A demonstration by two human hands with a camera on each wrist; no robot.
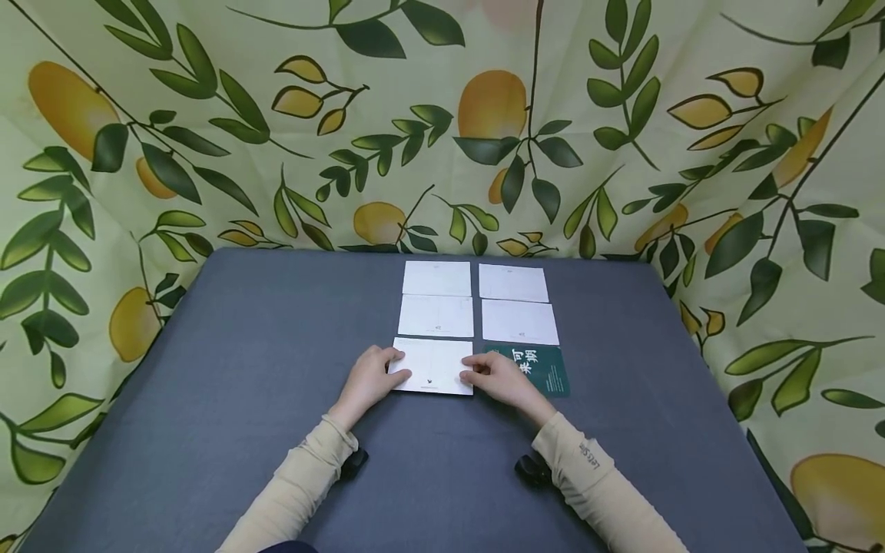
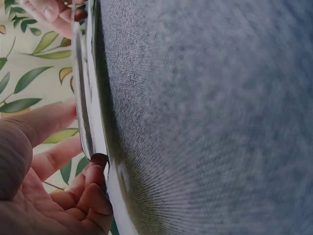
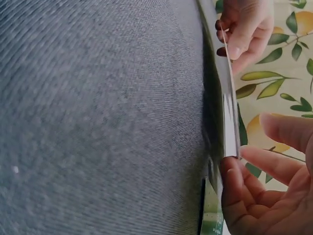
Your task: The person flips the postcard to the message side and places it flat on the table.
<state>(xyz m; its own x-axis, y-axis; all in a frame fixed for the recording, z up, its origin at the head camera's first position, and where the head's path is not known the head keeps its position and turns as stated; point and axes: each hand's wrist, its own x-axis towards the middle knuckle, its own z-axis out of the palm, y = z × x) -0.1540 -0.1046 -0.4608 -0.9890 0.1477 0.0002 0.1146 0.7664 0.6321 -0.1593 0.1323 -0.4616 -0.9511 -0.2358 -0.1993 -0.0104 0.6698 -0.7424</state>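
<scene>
A white postcard (image 1: 432,359) with a small dark mark lies flat between the two hands, at the near end of the left column of cards. The left hand (image 1: 368,380) grips its left edge, fingers under the edge in the left wrist view. At the opposite edge, the right hand (image 1: 506,378) holds the card by its side. Edge-on in the wrist views, the held postcard (image 3: 230,122) shows more than one thin layer; how many cards cannot be told. A green card (image 1: 549,372) with white characters lies beneath the right hand, partly covered by it.
Behind the held postcard lie two white cards, the nearer one (image 1: 435,316) and the farther one (image 1: 437,278). Two more, a near card (image 1: 520,322) and a far card (image 1: 513,283), form the right column. All rest on a grey-blue table (image 1: 228,399) before a leaf-patterned cloth (image 1: 415,84).
</scene>
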